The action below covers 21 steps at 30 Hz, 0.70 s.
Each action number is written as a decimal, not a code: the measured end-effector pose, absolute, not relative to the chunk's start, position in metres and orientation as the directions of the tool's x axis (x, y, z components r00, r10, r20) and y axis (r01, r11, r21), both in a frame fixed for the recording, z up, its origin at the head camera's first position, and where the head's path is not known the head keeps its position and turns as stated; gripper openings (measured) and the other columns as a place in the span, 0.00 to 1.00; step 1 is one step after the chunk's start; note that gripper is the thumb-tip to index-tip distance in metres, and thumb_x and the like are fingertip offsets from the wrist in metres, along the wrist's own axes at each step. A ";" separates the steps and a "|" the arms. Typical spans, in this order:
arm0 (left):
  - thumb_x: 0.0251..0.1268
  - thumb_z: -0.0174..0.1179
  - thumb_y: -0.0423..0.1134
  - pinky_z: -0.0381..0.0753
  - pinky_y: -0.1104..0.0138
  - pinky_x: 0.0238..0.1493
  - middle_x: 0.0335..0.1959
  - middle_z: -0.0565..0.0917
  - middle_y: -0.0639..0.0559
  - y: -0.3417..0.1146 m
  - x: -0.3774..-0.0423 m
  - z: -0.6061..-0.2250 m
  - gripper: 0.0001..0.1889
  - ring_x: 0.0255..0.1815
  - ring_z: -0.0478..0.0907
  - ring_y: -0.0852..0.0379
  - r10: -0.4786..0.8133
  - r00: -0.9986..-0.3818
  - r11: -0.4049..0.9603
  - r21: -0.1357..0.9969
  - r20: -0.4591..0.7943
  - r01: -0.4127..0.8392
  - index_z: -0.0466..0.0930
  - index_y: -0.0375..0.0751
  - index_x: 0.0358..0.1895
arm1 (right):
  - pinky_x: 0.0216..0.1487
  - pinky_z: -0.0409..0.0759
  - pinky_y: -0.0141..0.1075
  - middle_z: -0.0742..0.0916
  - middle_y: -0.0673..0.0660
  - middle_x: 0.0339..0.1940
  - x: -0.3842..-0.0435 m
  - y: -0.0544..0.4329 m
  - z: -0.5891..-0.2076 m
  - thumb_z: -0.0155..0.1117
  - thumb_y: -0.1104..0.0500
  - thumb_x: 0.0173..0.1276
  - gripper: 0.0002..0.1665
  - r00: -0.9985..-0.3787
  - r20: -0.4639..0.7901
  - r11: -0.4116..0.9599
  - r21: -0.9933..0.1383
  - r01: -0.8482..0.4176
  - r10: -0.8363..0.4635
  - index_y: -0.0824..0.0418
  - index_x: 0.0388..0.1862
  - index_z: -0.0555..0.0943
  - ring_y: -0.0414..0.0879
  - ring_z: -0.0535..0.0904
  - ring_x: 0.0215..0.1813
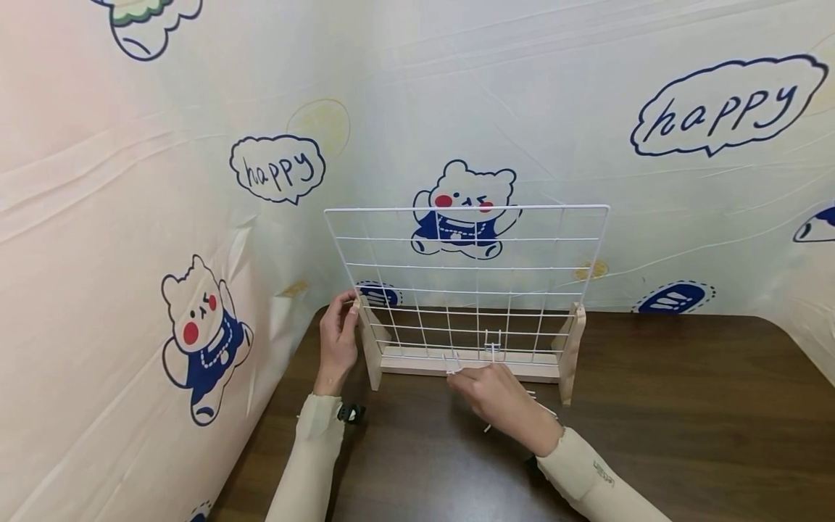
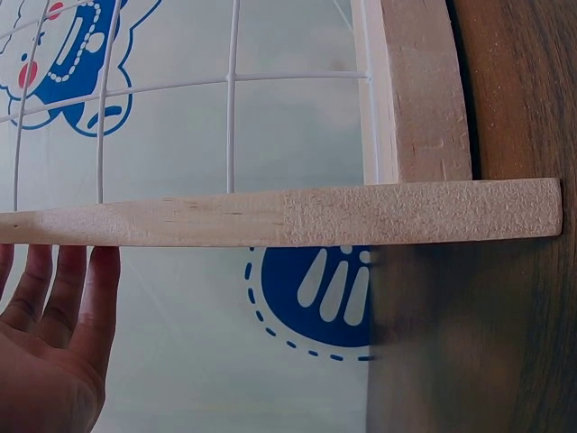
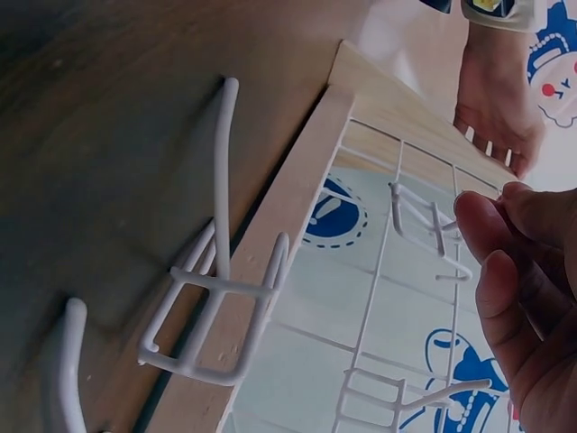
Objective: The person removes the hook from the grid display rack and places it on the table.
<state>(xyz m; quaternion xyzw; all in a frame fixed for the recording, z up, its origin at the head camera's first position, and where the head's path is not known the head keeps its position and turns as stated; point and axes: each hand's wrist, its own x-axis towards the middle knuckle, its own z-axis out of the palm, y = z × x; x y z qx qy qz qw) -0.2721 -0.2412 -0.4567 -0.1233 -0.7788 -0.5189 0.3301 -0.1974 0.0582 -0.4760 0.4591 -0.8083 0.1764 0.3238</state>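
A white wire grid panel (image 1: 476, 268) stands tilted in a pale wooden stand (image 1: 470, 365). My left hand (image 1: 338, 337) grips the left wooden upright (image 2: 361, 216) near its top; its fingertips are hidden behind the board and its thumb is out of the left wrist view. Low at the panel's middle, my right hand (image 1: 499, 399) pinches a white wire hook (image 3: 424, 221) between thumb and fingers, close to the grid wires. To its right, another white wire hook (image 1: 493, 344) hangs on the grid, seen also below in the right wrist view.
Loose white wire hooks (image 3: 212, 316) lie in front of the stand, partly hidden by my right arm in the head view. The dark wooden table (image 1: 685, 406) reaches a printed cloth (image 1: 574, 167) behind the stand. A right wooden upright (image 1: 572, 355) holds the panel's other side.
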 end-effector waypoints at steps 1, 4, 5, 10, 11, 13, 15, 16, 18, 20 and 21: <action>0.77 0.49 0.26 0.70 0.83 0.50 0.53 0.84 0.29 -0.240 -0.271 -0.455 0.14 0.46 0.75 0.65 -0.153 -0.752 0.430 0.728 0.641 0.534 0.79 0.25 0.57 | 0.21 0.76 0.28 0.89 0.46 0.26 -0.197 0.058 -0.476 0.70 0.74 0.56 0.13 -0.372 0.682 0.517 0.011 -0.856 -0.630 0.57 0.35 0.87 0.35 0.79 0.21; 0.76 0.49 0.24 0.71 0.83 0.50 0.52 0.83 0.26 -0.236 -0.263 -0.445 0.14 0.46 0.76 0.63 -0.150 -0.755 0.422 0.732 0.638 0.534 0.78 0.20 0.57 | 0.21 0.76 0.28 0.89 0.46 0.26 -0.197 0.059 -0.477 0.68 0.75 0.54 0.15 -0.380 0.671 0.519 0.008 -0.855 -0.637 0.57 0.35 0.87 0.35 0.79 0.21; 0.76 0.49 0.24 0.71 0.83 0.50 0.52 0.83 0.25 -0.234 -0.259 -0.440 0.14 0.46 0.77 0.63 -0.147 -0.759 0.416 0.736 0.635 0.535 0.78 0.19 0.57 | 0.21 0.76 0.28 0.88 0.46 0.25 -0.196 0.059 -0.477 0.68 0.75 0.54 0.16 -0.383 0.667 0.520 0.009 -0.854 -0.639 0.57 0.35 0.86 0.35 0.79 0.21; 0.76 0.49 0.24 0.72 0.83 0.51 0.53 0.83 0.24 -0.229 -0.250 -0.427 0.14 0.48 0.77 0.63 -0.136 -0.765 0.385 0.745 0.629 0.544 0.77 0.17 0.57 | 0.20 0.74 0.28 0.87 0.45 0.24 -0.195 0.061 -0.477 0.68 0.76 0.52 0.17 -0.389 0.649 0.531 0.027 -0.847 -0.654 0.56 0.34 0.86 0.35 0.77 0.20; 0.76 0.49 0.25 0.72 0.83 0.51 0.53 0.83 0.24 -0.228 -0.250 -0.427 0.14 0.48 0.77 0.64 -0.135 -0.764 0.380 0.746 0.630 0.548 0.77 0.17 0.57 | 0.20 0.74 0.28 0.87 0.45 0.24 -0.195 0.061 -0.478 0.68 0.75 0.52 0.17 -0.391 0.645 0.533 0.030 -0.846 -0.656 0.56 0.34 0.85 0.35 0.77 0.20; 0.77 0.49 0.25 0.72 0.83 0.52 0.53 0.82 0.24 -0.228 -0.251 -0.428 0.14 0.49 0.77 0.63 -0.135 -0.763 0.377 0.745 0.632 0.550 0.77 0.17 0.57 | 0.20 0.74 0.29 0.88 0.45 0.25 -0.195 0.062 -0.479 0.68 0.75 0.52 0.17 -0.395 0.638 0.536 0.033 -0.843 -0.661 0.55 0.35 0.85 0.36 0.77 0.20; 0.77 0.49 0.25 0.72 0.83 0.52 0.53 0.82 0.24 -0.229 -0.251 -0.428 0.14 0.49 0.77 0.63 -0.134 -0.762 0.380 0.743 0.634 0.551 0.77 0.17 0.57 | 0.20 0.75 0.30 0.88 0.45 0.25 -0.195 0.062 -0.481 0.68 0.75 0.51 0.18 -0.399 0.632 0.539 0.034 -0.842 -0.664 0.55 0.35 0.85 0.36 0.78 0.20; 0.77 0.49 0.25 0.72 0.83 0.51 0.53 0.82 0.24 -0.229 -0.251 -0.428 0.14 0.48 0.77 0.63 -0.134 -0.763 0.382 0.743 0.633 0.549 0.77 0.17 0.57 | 0.20 0.75 0.30 0.87 0.45 0.25 -0.195 0.063 -0.482 0.68 0.75 0.51 0.18 -0.401 0.631 0.540 0.035 -0.841 -0.664 0.55 0.35 0.85 0.37 0.77 0.20; 0.77 0.49 0.25 0.72 0.83 0.51 0.53 0.82 0.24 -0.229 -0.250 -0.429 0.14 0.48 0.77 0.63 -0.137 -0.765 0.384 0.745 0.629 0.545 0.77 0.18 0.57 | 0.19 0.73 0.30 0.87 0.45 0.25 -0.195 0.063 -0.483 0.67 0.76 0.49 0.19 -0.401 0.630 0.540 0.035 -0.841 -0.665 0.55 0.35 0.85 0.36 0.76 0.19; 0.77 0.49 0.25 0.72 0.83 0.51 0.53 0.82 0.24 -0.229 -0.250 -0.429 0.14 0.48 0.77 0.62 -0.139 -0.768 0.389 0.747 0.626 0.539 0.77 0.19 0.57 | 0.19 0.71 0.29 0.86 0.45 0.24 -0.194 0.063 -0.485 0.66 0.76 0.48 0.19 -0.397 0.633 0.539 0.038 -0.841 -0.665 0.55 0.34 0.85 0.36 0.74 0.18; 0.77 0.49 0.25 0.72 0.83 0.51 0.53 0.82 0.24 -0.229 -0.250 -0.429 0.14 0.47 0.77 0.61 -0.139 -0.767 0.392 0.746 0.626 0.538 0.77 0.19 0.57 | 0.18 0.71 0.29 0.85 0.45 0.23 -0.194 0.063 -0.485 0.66 0.76 0.47 0.19 -0.393 0.636 0.538 0.040 -0.842 -0.664 0.55 0.33 0.85 0.35 0.72 0.18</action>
